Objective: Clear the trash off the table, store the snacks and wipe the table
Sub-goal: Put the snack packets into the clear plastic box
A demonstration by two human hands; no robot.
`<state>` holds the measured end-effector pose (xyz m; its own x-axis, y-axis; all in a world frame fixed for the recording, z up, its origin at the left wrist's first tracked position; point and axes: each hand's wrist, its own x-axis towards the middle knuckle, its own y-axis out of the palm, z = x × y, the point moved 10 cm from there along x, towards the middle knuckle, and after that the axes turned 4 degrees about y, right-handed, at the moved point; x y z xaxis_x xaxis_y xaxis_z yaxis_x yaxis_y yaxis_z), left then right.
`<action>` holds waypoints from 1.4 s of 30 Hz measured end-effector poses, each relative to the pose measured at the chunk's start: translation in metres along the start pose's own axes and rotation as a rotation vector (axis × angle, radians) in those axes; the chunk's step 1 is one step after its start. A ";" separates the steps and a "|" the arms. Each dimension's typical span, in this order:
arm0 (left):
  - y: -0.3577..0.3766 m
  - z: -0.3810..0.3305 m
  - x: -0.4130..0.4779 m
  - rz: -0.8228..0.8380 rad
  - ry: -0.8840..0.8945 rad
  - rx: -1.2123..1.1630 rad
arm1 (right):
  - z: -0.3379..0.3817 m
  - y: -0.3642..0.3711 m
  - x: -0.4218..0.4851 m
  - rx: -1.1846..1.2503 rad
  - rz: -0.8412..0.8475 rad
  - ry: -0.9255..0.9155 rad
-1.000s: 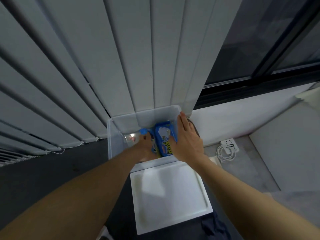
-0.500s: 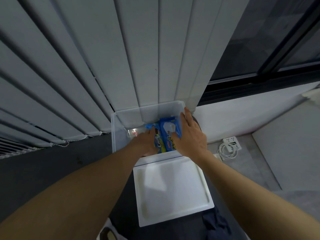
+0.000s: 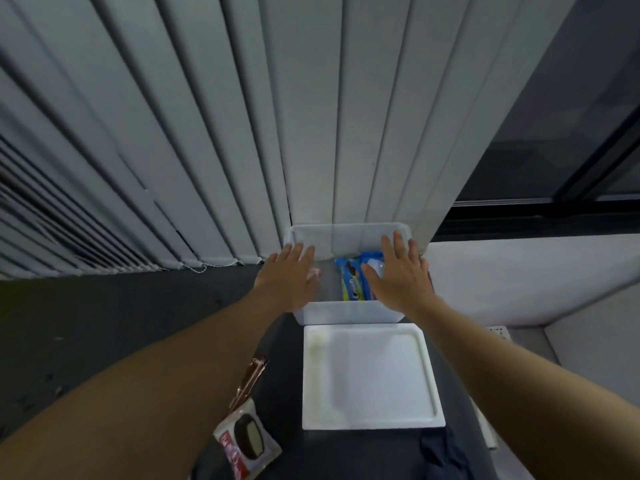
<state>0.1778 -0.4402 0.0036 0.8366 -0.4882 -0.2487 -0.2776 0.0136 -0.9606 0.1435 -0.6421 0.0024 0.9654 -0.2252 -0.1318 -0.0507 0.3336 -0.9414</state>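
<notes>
Storing snacks: both hands hovering empty over box.
Near left forearm, red-white cookie packet waiting; left hand & right hand spreading flat, open, above blue snack packs in translucent plastic box; next prob. grabbing packet.

Dim room corner by a window

Pale grey vertical blinds hang over dark carpeted floor; a black-framed dark window sits above a white low wall.

Snack packets lie in the bin; its lid lies before it.
</notes>
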 end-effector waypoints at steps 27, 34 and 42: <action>0.105 0.156 -0.251 0.024 -0.559 -0.330 | 0.211 0.109 -0.130 0.131 0.164 -0.496; 0.172 0.149 -0.280 0.139 -0.582 -0.518 | 0.198 0.194 -0.172 -0.008 0.499 -0.517; 0.195 0.145 -0.287 0.105 -0.602 -0.515 | 0.189 0.234 -0.211 -0.215 0.546 -0.655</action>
<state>-0.0481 -0.1703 -0.1306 0.8643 0.0504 -0.5004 -0.4296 -0.4433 -0.7867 -0.0233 -0.3431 -0.1313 0.7412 0.5085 -0.4382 -0.5320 0.0468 -0.8455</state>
